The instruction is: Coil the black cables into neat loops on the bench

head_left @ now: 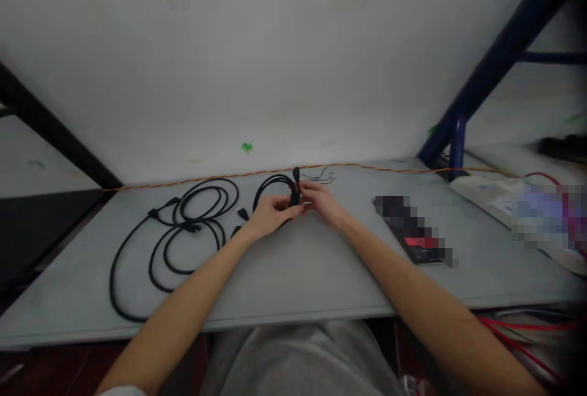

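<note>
A coiled black cable [270,181] is held between my two hands near the back of the grey table [321,280]. My left hand [271,214] is closed round the near side of the coil. At the coil's right side, my right hand [321,201] has its fingers bent against the cable. A black connector [296,172] sticks up at the top of the coil, just above my right fingertips. Two more dark connectors show left of my left hand. Further left lie other loose black cables [188,221] in loops, with connectors on their ends.
A phone-like dark object [408,231], partly pixelated, lies right of my right arm. Thin wire scraps [323,175] lie behind my right hand. A twisted red-yellow wire [220,175] runs along the wall. Blue metal struts [486,72] and a white tray-like item [486,200] are at the right.
</note>
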`<state>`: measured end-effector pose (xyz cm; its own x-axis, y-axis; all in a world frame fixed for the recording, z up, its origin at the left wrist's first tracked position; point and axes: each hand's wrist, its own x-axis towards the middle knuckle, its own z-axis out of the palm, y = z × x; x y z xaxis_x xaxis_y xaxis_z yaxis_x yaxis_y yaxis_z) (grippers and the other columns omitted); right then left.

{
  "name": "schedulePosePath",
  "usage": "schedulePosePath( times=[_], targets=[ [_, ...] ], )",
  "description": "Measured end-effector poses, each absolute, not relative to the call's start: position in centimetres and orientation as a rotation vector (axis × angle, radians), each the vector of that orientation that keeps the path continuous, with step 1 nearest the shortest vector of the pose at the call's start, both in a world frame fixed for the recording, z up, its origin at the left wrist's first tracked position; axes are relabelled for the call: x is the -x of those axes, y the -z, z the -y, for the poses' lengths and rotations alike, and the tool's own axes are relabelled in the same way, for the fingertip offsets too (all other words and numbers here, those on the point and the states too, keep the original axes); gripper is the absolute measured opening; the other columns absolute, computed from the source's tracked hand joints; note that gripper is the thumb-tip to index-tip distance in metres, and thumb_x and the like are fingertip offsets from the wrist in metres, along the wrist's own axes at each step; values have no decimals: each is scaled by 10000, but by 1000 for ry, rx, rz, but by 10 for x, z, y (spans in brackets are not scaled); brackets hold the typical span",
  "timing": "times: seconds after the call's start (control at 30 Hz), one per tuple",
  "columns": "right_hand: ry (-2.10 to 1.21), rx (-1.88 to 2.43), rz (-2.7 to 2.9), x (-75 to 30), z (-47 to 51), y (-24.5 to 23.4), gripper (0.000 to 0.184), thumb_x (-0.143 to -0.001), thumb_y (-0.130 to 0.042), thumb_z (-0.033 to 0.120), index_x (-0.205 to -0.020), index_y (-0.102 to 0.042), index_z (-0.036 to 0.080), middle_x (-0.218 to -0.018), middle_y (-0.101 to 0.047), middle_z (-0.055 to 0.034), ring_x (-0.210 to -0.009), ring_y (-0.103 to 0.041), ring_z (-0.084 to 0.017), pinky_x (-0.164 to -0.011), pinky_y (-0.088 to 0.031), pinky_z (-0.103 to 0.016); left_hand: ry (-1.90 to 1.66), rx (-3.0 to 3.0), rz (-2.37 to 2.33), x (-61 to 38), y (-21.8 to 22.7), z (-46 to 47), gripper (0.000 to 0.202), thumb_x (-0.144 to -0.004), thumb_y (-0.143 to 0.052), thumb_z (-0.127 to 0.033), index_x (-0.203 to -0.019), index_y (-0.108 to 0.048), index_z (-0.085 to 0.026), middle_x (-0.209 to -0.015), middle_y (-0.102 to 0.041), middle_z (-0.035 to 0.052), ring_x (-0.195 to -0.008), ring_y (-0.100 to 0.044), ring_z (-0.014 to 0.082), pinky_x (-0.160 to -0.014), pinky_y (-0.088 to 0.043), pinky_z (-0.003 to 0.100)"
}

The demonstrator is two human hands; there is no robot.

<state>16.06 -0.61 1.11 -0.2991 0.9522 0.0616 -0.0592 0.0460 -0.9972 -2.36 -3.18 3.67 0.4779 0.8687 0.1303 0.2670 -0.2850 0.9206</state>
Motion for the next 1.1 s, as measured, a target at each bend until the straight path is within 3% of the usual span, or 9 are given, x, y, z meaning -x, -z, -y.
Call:
schedulePosePath(
  times=[0.13, 0.27, 0.37, 0.53, 0.73, 0.9, 1.1],
  targets=[
    [-1292, 1029, 1632, -162, 8, -8, 363, -803, -595, 311, -1127, -721, 205, -997, -743, -49, -768, -631, -183, -631, -478, -269, -811, -1812, -954, 25, -38, 31, 386, -844, -726, -507, -787, -734, -126, -660, -605, 7, -605, -480, 118, -567, -341, 250],
    [-904, 1012, 1976, -161, 9, -5, 253, -820, -572, 202, -984, -763, 172, -973, -737, -68, -814, -613, -185, -730, -472, -282, -835, -1744, -953, 32, -48, 30, 409, -829, -727, -532, -768, -714, -128, -621, -580, -6, -558, -453, 98, -526, -309, 240],
    [-744, 1020, 2125, -161, 10, -2, 253, -889, -573, 207, -1029, -781, 177, -957, -713, -69, -816, -607, -181, -783, -469, -294, -866, -1627, -998, 39, -57, 27, 431, -817, -722, -552, -730, -693, -131, -593, -574, -9, -515, -444, 87, -498, -300, 236],
    [-467, 1057, 2282, -160, 9, 4, 293, -924, -622, 229, -1167, -786, 211, -1072, -689, -107, -997, -608, -237, -962, -439, -361, -919, -1502, -1015, 48, -64, 22, 417, -805, -721, -548, -829, -730, -132, -572, -592, -8, -474, -465, 89, -471, -296, 234],
    [-361, 1226, 2292, -164, 7, -1, 233, -932, -653, 344, -1053, -805, 216, -983, -674, -103, -907, -604, -231, -866, -436, -339, -857, -1573, -1043, 50, -65, 22, 409, -813, -734, -534, -807, -733, -126, -587, -601, -2, -491, -472, 89, -479, -303, 228],
    [-332, 1369, 2279, -165, 6, -3, 173, -922, -628, 287, -917, -764, 181, -914, -692, -102, -815, -603, -218, -755, -422, -313, -721, -1773, -1038, 47, -62, 26, 482, -834, -708, -570, -638, -665, -132, -533, -514, -20, -488, -401, 82, -481, -267, 233],
    [-219, 1674, 2018, -180, -1, 0, 177, -939, -587, 263, -953, -737, 170, -1010, -713, -167, -934, -634, -276, -800, -440, -339, -642, -1911, -1039, 43, -59, 28, 494, -873, -660, -579, -633, -659, -147, -511, -445, -35, -493, -367, 94, -496, -256, 251]
  ],
)
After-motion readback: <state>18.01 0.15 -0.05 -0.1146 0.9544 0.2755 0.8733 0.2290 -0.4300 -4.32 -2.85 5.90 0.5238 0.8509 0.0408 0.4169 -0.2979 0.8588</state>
